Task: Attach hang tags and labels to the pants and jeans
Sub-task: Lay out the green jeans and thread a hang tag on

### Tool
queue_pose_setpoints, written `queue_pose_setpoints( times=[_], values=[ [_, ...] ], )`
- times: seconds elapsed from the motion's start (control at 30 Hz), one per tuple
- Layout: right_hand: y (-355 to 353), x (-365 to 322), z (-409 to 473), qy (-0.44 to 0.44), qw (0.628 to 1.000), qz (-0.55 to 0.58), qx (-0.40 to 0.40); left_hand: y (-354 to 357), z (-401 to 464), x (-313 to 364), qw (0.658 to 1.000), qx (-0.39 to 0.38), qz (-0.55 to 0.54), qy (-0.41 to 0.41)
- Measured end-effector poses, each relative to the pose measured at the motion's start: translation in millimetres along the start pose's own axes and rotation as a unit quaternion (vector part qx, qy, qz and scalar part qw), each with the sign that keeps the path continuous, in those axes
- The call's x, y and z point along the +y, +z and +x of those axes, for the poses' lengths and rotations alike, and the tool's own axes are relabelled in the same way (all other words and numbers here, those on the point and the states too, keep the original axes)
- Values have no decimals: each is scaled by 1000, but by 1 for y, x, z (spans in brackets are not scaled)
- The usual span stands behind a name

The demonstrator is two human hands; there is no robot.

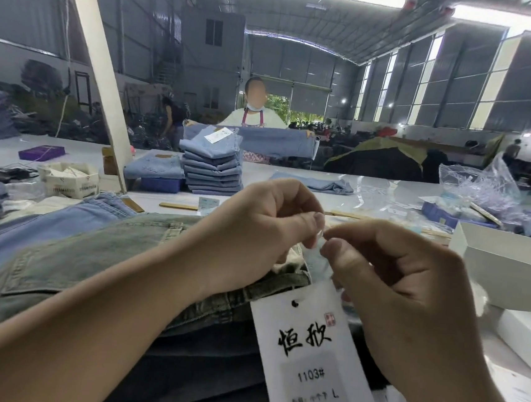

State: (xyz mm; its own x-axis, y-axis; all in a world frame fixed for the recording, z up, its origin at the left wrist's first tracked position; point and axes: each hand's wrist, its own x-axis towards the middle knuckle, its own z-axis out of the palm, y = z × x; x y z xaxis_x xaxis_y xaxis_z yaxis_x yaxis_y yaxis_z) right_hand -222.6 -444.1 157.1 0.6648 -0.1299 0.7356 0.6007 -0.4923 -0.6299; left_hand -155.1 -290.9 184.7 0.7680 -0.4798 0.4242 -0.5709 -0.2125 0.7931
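1. Hang tag [313,361] hangs long-axis downward, directly below both hands, over grey-green jeans [96,259] on the worktop [260,171].
2. Right hand [410,296] and left hand [254,232] meet fingertip to fingertip, each pinching something small I cannot make out, possibly a clear fastener.
3. Folded jeans stack [212,169] stands far behind.

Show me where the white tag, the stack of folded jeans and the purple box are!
white tag [311,351]: head view, on its black printed characters.
stack of folded jeans [212,171]: head view, front folded edges.
purple box [42,152]: head view, its lid.
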Motion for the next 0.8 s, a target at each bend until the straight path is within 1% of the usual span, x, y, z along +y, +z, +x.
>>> queue_pose_setpoints(
  times=[0.13, 0.2, 0.3, 0.43, 0.6, 0.73, 0.8],
  values=[
    [3, -3, 2, 8, 1000, 6, 19, 0, 0, 3, 999, 4, -43, -8],
    [4, 0, 5, 27, 999, 36, 22, 0, 0, 4, 997, 5, -77, -18],
    [2, 5, 7, 49, 995, 84, 5, -1, 0, 4, 993, 9, -115, -35],
    [2, 5, 6, 63, 993, 101, -14, 1, 0, 0, 991, 11, -125, -50],
    [6, 4, 8, 46, 996, 68, -16, 4, 0, -6, 993, 5, -112, -29],
    [7, 4, 10, 40, 997, 60, -8, 4, -1, -8, 992, 10, -122, -22],
    [9, 6, 10, 41, 998, 39, 0, 3, -3, -9, 992, 8, -128, -18]
  ],
)
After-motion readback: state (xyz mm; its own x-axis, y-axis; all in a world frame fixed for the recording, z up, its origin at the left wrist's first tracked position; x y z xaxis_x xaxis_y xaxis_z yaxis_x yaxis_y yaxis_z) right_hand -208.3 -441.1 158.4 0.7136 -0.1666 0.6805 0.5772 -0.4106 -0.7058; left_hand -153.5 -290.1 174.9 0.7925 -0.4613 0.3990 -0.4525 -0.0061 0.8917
